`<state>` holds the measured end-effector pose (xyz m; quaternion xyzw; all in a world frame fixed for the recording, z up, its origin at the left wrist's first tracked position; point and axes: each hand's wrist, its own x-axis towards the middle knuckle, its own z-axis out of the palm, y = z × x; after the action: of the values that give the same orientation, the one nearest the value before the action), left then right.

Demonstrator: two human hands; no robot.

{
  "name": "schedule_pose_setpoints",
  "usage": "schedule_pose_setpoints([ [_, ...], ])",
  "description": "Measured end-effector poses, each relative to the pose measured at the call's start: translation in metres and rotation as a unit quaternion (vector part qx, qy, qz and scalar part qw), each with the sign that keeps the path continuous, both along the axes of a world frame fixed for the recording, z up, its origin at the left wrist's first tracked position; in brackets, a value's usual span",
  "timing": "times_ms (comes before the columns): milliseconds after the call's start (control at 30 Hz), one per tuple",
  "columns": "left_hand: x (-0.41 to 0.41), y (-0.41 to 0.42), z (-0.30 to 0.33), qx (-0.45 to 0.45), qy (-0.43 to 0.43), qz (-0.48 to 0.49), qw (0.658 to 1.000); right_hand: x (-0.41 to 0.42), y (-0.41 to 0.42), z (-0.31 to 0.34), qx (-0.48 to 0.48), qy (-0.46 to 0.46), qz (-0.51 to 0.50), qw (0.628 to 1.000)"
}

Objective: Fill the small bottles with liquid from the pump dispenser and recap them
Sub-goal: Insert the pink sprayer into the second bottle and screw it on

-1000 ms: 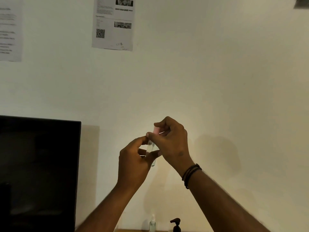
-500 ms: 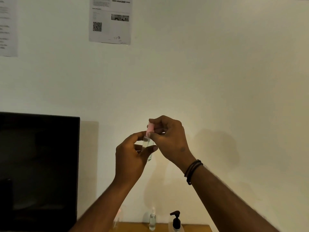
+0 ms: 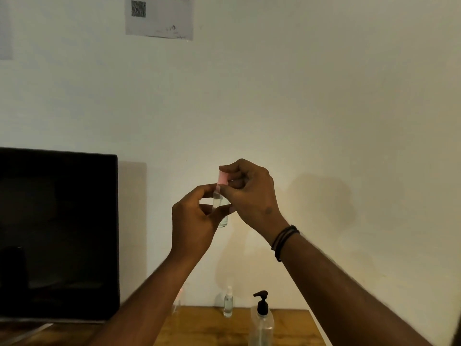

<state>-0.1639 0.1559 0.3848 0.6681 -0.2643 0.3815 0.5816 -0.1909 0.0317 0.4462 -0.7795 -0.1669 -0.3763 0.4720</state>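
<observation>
I held a small clear bottle [image 3: 221, 205] upright in the air before the wall [image 3: 299, 96], well above the table [image 3: 212, 328]. My left hand [image 3: 197, 218] gripped the bottle's body between thumb and fingers, while my right hand [image 3: 249, 193] pinched the pink cap [image 3: 222, 177] at its top, fingers curled round it; whether the cap was fully seated I could not tell. A dark corded bracelet [image 3: 284, 240] circled my right wrist. On the table below stood the pump dispenser [image 3: 262, 320], with a black pump head, and just to its left a second small bottle [image 3: 228, 304] near the wall. A dark monitor [image 3: 57, 233] filled the left side, and a printed sheet [image 3: 159, 18] hung on the wall above.
</observation>
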Motion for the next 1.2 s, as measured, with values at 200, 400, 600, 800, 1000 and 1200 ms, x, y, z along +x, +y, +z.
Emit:
schedule_pose_setpoints([
  [200, 0.007, 0.002, -0.016, 0.007, -0.012, 0.002, 1.0, 0.002, 0.004, -0.019, 0.011, 0.0, 0.022, 1.0],
  [400, 0.01, 0.007, -0.054, 0.023, 0.022, -0.002, 0.999, 0.015, 0.008, -0.064, 0.06, 0.031, 0.023, 0.997],
  [600, 0.032, 0.011, -0.12, 0.048, 0.073, 0.032, 0.996, 0.036, 0.011, -0.142, 0.062, 0.115, 0.012, 0.991],
  [800, 0.057, 0.013, -0.2, 0.063, 0.118, 0.038, 0.99, 0.065, 0.015, -0.223, 0.056, 0.201, 0.004, 0.978],
  [1000, 0.094, 0.012, -0.29, 0.079, 0.216, 0.058, 0.972, 0.113, 0.014, -0.321, 0.054, 0.286, 0.007, 0.957],
  [1200, 0.146, 0.005, -0.377, 0.096, 0.297, 0.066, 0.948, 0.165, 0.013, -0.414, 0.046, 0.333, -0.017, 0.942],
])
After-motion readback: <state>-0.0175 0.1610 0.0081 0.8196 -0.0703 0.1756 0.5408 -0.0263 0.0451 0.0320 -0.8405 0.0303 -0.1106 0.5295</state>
